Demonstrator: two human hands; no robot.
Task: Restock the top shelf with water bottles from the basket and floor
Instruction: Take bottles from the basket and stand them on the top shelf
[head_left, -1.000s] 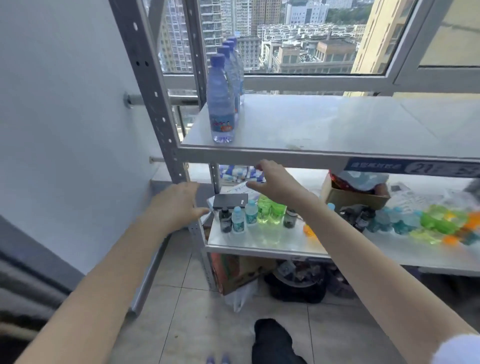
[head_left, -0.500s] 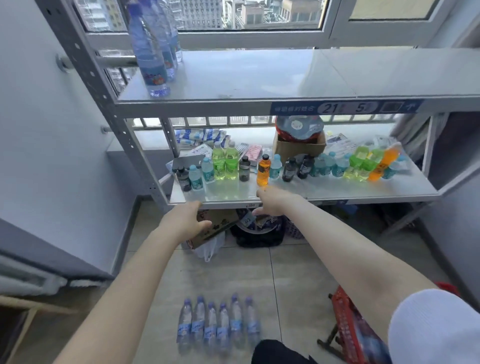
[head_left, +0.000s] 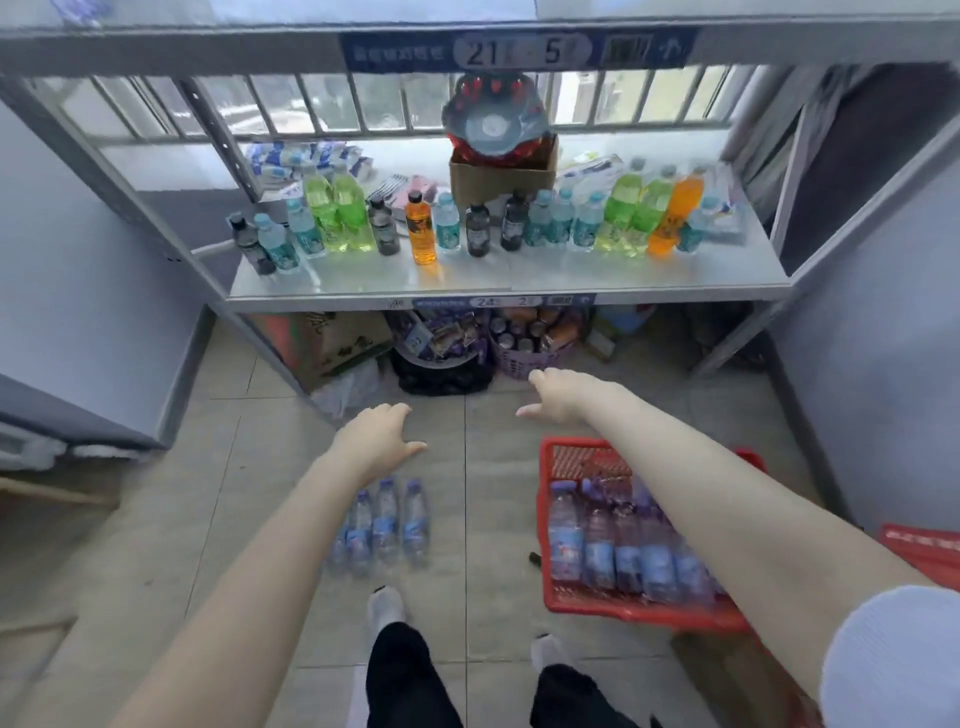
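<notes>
A row of water bottles (head_left: 385, 522) with blue caps stands on the tiled floor, partly hidden behind my left forearm. My left hand (head_left: 375, 437) hovers above them, fingers relaxed and holding nothing. A red basket (head_left: 551, 460) at the lower right holds several more water bottles (head_left: 597, 540). My right hand (head_left: 558, 392) hangs over the floor beyond the basket's far rim, fingers loosely spread, empty. Only the front edge of the top shelf (head_left: 208, 44) shows along the top of the view.
The middle shelf (head_left: 509, 278) carries several small drink bottles, green, orange and dark, and a cardboard box (head_left: 501, 174). Under it sit a cardboard box, a black tub and a purple basket (head_left: 524, 353) of cans. My feet stand near the bottles. Another red basket (head_left: 930, 545) is at the right edge.
My view has tilted down from the top shelf to the floor. Both hands dropped from shelf height toward the floor bottles and the red basket, which is in full view now.
</notes>
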